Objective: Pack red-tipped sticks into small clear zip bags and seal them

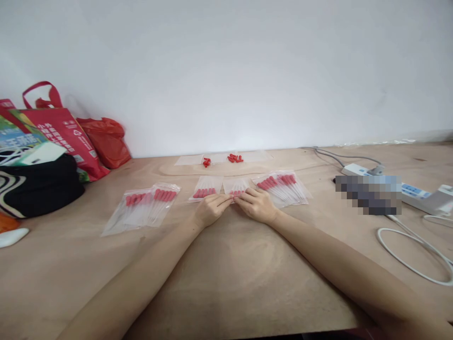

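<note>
A clear plastic bag (238,183) of droppers with red bulbs lies flat in the middle of the table. At its near edge, my left hand (212,208) and my right hand (258,204) come together, fingertips closed in a pinch on the bag. My right fingers partly cover the red bulbs. A similar bag (205,183) lies just left of it, close to my left hand. Further left are two overlapping filled bags (141,212), and more filled bags (283,189) lie beyond my right hand.
Loose red bulbs (235,158) and a second small pile (206,163) lie on clear bags near the wall. Red shopping bags (71,137) and a black pouch (42,186) stand left. At right are a power strip (412,190), a pixelated object (368,194) and a white cable (406,272).
</note>
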The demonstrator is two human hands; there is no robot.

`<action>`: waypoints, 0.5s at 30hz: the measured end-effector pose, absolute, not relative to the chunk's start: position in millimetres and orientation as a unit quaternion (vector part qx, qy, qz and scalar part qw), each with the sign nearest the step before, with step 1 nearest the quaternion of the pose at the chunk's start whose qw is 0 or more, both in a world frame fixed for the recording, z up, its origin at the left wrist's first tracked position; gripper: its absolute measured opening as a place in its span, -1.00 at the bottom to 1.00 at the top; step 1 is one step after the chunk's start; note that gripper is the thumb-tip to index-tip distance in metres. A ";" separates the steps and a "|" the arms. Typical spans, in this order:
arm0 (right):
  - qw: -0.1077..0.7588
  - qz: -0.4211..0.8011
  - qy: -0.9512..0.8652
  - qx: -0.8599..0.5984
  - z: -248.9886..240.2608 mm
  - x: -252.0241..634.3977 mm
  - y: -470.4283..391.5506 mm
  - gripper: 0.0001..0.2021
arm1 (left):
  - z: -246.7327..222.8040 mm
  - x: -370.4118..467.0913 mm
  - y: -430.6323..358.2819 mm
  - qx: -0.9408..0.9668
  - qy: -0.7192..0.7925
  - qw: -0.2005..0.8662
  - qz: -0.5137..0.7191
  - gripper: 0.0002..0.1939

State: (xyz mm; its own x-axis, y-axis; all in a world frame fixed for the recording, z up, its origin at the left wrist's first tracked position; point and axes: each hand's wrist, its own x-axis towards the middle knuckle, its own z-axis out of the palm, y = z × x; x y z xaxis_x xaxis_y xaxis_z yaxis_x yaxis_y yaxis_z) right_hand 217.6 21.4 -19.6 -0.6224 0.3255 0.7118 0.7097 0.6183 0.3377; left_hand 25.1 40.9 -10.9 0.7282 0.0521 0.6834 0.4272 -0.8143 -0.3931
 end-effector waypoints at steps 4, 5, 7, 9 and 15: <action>0.309 -0.332 -0.844 -0.287 -18.1 213.0 23.4 -0.79 | -9.7 25.9 40.4 -0.886 -0.129 0.280 -0.346 -0.83; 0.308 -0.337 -0.844 -0.282 -17.4 212.6 23.5 -0.79 | -9.3 26.2 40.2 -0.886 -0.128 0.280 -0.347 -0.83; 0.308 -0.347 -0.843 -0.273 -15.9 212.1 23.4 -0.78 | -8.4 26.7 39.7 -0.886 -0.126 0.278 -0.350 -0.84; 0.302 -0.353 -0.844 -0.269 -14.6 212.5 23.0 -0.76 | -7.6 26.5 39.2 -0.886 -0.125 0.276 -0.350 -0.84; 0.276 -0.362 -0.845 -0.281 -12.3 225.2 20.4 -0.75 | -5.4 23.5 37.9 -0.888 -0.133 0.261 -0.354 -0.81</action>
State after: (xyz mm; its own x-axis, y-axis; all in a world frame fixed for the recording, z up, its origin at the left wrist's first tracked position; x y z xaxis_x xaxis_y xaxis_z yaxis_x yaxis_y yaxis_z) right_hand 225.2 20.4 -12.3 -0.6901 0.2756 0.6692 0.6746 0.5799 0.4568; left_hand 23.5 37.9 -5.4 0.7139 0.0519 0.6983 0.4210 -0.8287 -0.3688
